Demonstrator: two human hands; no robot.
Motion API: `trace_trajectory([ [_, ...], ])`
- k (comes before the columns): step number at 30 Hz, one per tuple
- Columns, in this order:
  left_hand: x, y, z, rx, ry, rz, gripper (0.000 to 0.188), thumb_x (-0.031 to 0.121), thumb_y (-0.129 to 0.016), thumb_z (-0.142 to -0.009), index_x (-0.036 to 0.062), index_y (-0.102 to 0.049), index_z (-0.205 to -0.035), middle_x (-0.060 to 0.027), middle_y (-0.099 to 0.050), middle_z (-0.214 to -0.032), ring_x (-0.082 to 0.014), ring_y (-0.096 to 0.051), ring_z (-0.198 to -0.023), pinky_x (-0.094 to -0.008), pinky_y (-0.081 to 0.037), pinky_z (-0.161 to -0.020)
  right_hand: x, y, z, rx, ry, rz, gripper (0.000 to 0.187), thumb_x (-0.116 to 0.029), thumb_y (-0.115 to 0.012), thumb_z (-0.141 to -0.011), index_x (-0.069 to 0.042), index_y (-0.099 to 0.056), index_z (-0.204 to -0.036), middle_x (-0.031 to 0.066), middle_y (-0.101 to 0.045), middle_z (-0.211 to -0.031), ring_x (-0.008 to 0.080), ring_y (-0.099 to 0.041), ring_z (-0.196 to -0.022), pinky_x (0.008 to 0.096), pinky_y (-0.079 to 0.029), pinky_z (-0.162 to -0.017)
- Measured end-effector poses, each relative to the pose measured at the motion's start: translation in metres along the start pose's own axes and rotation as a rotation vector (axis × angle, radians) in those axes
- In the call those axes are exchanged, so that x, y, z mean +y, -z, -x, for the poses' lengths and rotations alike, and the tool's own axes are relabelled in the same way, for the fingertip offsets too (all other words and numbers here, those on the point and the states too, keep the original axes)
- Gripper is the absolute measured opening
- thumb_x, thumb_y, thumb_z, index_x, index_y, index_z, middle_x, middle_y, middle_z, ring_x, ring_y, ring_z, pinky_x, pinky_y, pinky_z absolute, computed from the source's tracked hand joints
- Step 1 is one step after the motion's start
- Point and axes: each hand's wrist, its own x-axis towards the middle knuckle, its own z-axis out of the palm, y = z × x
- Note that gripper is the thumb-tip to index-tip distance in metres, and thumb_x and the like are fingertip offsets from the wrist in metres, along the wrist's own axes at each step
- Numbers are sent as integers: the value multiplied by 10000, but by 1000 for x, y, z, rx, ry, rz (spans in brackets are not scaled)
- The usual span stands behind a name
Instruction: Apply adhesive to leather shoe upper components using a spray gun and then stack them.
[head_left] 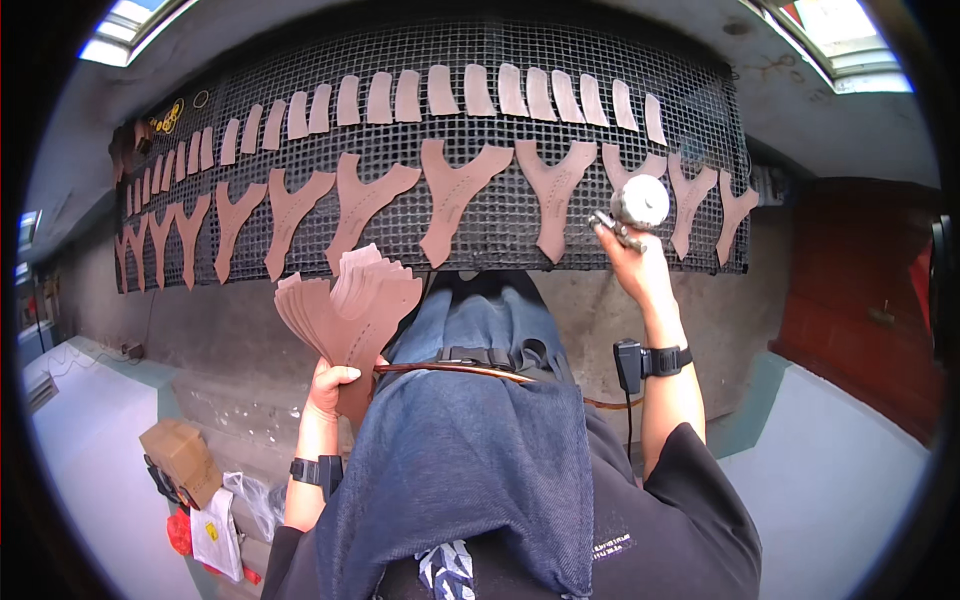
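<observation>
My left hand grips a fanned stack of brown Y-shaped leather-like pieces by their narrow ends, thumb on top. The stack is in front of my waist, just short of the near edge of a black mesh rack. In my right hand is a metal spray gun with a round silver cup, held over the rack's right part. It partly hides one of the Y-shaped pieces laid in a row along the near side. Behind them runs a row of small brown strips.
A reddish hose crosses my waist over the blue denim apron. At lower left stand a cardboard box and a white bag. Pale low walls flank me, and a dark red panel is at right.
</observation>
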Motion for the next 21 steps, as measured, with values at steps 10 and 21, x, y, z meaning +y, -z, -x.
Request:
trace_trajectory([
  [10,48,102,31,-76,1,-70,545,206,-651,-656,-75,-622,-1121,-219,-706,-957,-316,-682,-898,-397,-553,-864,-77,-66,84,67,-178,-83,312,-358,-738,-892,-68,-747,-1008,167,-725,-857,294,-724,-819,367,-530,-760],
  [21,62,100,33,47,-9,-29,537,203,-651,-650,-67,-634,-1114,-201,-708,-928,-253,-677,-698,-332,-570,-586,-168,-93,-5,203,148,-64,339,-418,-714,-896,-96,-755,-996,176,-715,-868,364,-704,-836,404,-543,-733],
])
